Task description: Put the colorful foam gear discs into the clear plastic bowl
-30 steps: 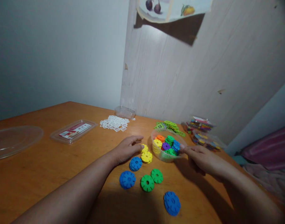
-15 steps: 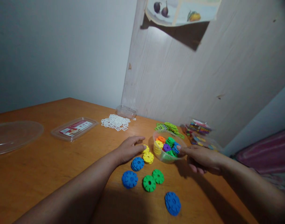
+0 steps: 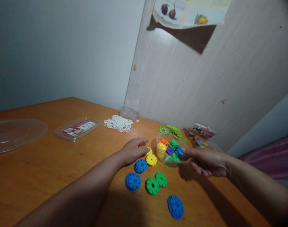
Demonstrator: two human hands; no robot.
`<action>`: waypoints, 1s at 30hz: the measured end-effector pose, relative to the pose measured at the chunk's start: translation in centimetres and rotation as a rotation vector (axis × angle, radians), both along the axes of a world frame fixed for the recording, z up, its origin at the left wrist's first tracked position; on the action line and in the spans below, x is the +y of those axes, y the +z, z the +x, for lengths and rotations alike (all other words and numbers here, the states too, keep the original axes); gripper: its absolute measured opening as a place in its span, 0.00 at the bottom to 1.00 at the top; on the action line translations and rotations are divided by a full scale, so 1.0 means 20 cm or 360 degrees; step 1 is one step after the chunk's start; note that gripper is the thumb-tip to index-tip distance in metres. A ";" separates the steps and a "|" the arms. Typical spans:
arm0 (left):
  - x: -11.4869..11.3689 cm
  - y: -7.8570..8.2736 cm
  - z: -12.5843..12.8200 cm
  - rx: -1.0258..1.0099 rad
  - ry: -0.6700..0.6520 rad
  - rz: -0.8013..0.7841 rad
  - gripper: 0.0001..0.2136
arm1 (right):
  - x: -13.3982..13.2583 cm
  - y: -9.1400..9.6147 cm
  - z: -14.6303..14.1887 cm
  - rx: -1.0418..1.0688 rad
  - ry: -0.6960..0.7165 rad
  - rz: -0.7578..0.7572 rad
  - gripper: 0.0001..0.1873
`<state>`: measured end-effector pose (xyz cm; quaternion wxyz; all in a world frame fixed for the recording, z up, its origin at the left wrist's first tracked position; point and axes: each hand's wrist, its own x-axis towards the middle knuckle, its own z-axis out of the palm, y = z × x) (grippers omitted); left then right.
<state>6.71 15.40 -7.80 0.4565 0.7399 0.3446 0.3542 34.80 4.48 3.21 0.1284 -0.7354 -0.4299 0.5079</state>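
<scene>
My left hand rests on the table with its fingers stretched out, its thumb against a yellow notched disc. Another pile of yellow discs lies just in front. My right hand reaches over the right rim of a clear plastic bowl. Its leading fingertips are at the blue discs inside; the other fingers curl outside the bowl. Orange, yellow, purple and green discs also stand in the bowl. Nearer me lie blue discs, green discs and another blue pile.
White lattice pieces lie at the back beside a clear container. To the left are a labelled lid and a large round lid. Behind the bowl are lime-green pieces; packed boxes stand at the back right.
The view has shifted slightly. Both hands keep nearly the same places, the left by the yellow discs and the right at the bowl. The disc piles look unchanged.
</scene>
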 end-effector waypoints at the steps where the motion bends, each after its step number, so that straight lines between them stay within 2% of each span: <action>1: 0.00 0.00 0.00 0.0020 0.0003 0.0018 0.28 | 0.00 0.00 0.00 0.0040 -0.0035 -0.0046 0.29; 8: 0.01 0.01 0.00 0.0112 -0.0008 0.0096 0.28 | 0.04 -0.04 0.03 0.0116 -0.0111 -0.0229 0.30; 23: 0.01 0.00 -0.01 0.0112 -0.0015 0.0081 0.28 | 0.03 -0.03 0.03 0.0257 -0.0056 -0.0331 0.32; 30: 0.02 -0.01 0.00 0.0114 -0.0004 0.0081 0.28 | 0.02 -0.03 0.03 0.0280 -0.0073 -0.0225 0.27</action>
